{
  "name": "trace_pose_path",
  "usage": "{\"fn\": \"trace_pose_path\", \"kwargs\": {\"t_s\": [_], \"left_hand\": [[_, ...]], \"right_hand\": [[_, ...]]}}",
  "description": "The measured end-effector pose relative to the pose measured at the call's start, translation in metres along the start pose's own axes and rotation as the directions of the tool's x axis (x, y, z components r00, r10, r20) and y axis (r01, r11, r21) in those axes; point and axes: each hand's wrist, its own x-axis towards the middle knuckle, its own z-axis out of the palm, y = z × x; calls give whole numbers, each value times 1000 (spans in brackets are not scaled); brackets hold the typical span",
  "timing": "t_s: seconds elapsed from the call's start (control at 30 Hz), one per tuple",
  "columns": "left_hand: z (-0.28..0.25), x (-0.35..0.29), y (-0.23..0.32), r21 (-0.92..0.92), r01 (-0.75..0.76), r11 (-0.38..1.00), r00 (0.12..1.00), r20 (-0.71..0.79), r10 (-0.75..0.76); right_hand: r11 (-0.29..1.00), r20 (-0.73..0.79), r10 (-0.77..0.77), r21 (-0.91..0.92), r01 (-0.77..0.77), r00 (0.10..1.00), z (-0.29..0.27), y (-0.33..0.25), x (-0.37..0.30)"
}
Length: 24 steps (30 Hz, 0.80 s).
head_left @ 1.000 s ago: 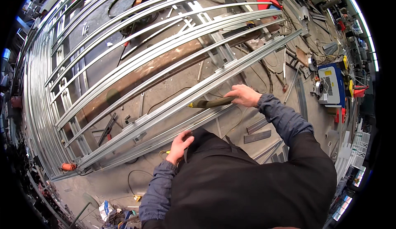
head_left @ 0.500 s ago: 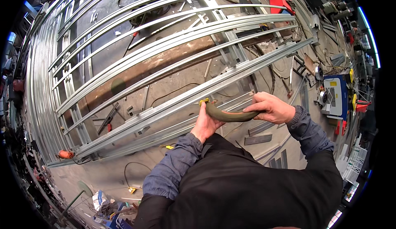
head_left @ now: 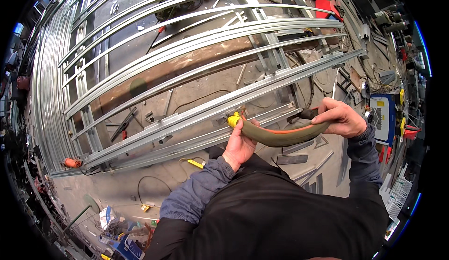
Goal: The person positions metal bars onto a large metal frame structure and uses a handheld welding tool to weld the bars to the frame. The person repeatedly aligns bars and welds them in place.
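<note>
Between my two hands hangs a thick, curved olive-green tube (head_left: 283, 137) with an orange strip along its upper edge. Yellow wrapping (head_left: 233, 120) binds its left end, where thin dark tips stick out. My left hand (head_left: 241, 143) is closed around that end, thumb up against the yellow. The tube's right end is pinched in the fingers of my right hand (head_left: 343, 118). A dark stub (head_left: 307, 114) shows by the right fingertips; whether it belongs to the tube I cannot tell. Just beyond the hands lies a frame of long galvanized steel profiles (head_left: 224, 94).
A rusty brown beam (head_left: 175, 69) lies under the frame. An orange power tool (head_left: 72, 163) sits at its left corner. Cut metal pieces (head_left: 292, 159) and cables litter the floor. A blue-and-white machine (head_left: 382, 115) stands at the right, a red one (head_left: 322, 0) at the far right.
My right hand has moved right and slightly up, away from the left. More of the tube and its orange strip now shows between them. The yellow end is seen more fully.
</note>
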Motion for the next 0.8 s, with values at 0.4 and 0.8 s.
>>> {"fn": "trace_pose_path", "kwargs": {"t_s": [0.4, 0.8], "left_hand": [[59, -99, -13, 39, 150, 988, 973, 173, -154], [127, -209, -46, 107, -39, 994, 993, 117, 27]], "right_hand": [[889, -63, -40, 454, 64, 997, -9, 48, -37], [766, 662, 16, 474, -435, 749, 18, 86, 16]]}}
